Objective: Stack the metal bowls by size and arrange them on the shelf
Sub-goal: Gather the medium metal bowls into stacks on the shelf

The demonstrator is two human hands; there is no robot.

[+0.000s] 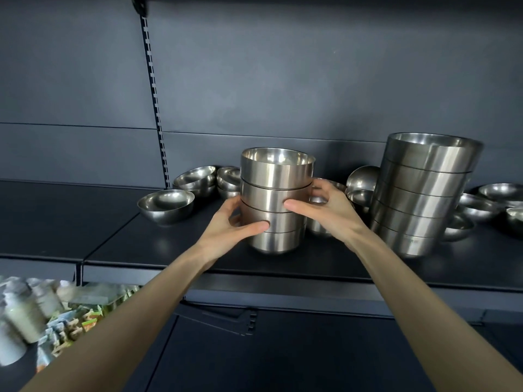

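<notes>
A stack of several straight-sided metal bowls (276, 179) stands near the front of the dark shelf (175, 250), in the middle of the view. My left hand (235, 224) grips the stack's lower left side, thumb across its front. My right hand (325, 205) grips its right side a little higher, thumb on the front and fingers curled round behind. A taller stack of larger metal bowls (421, 190) stands to the right. Small round metal bowls lie loose behind: one (166, 205) at the left front, a nested pair (195, 179) behind it, others (498, 202) at the far right.
A slotted upright (154, 94) runs down the dark back panel at left. Below the shelf at lower left, a lower level holds pale bottles (22, 315) and colourful packets (76, 321). Bare shelf surface lies left of the single round bowl.
</notes>
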